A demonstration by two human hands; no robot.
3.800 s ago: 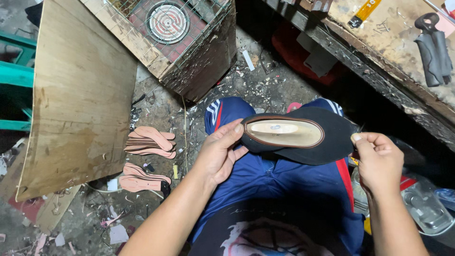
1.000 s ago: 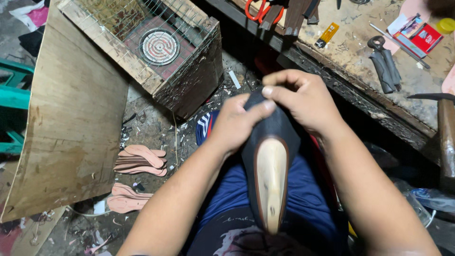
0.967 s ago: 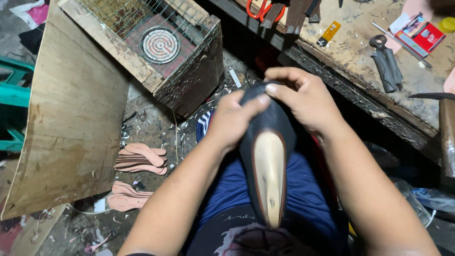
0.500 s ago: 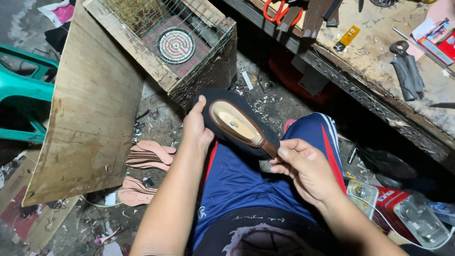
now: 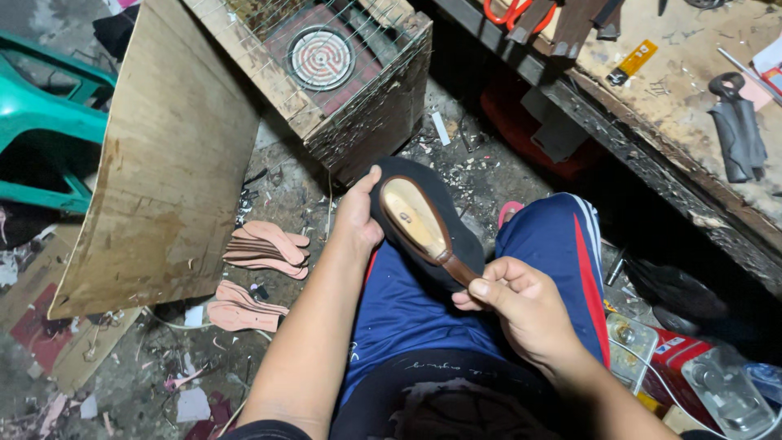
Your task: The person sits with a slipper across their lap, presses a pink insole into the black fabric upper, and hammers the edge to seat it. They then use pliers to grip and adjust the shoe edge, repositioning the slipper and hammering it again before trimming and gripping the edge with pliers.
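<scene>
the shoe [image 5: 423,224] sits sole-up over the person's lap, above the blue shorts [image 5: 423,310], its toe pointing toward the wooden box with the round heater coil [image 5: 322,57]. the left hand [image 5: 358,216] cups the toe end, thumb curled over the black upper, closed on it. the right hand [image 5: 521,305] pinches the brown heel end between thumb and fingers, also closed on the shoe. so each of the 2 hands has a grip on 1 end.

it looks light, since fingertips alone carry it. the pale insole board seems stiff, while the black upper around it looks soft and likely to crease if squeezed. toe and heel ends seem the safest holds.

left of the shoe, a stack of pink insoles [image 5: 269,248] lies on the littered floor [image 5: 163,358]. right of the shoe, the tabletop [image 5: 676,106] carries dark pliers [image 5: 737,134].
</scene>
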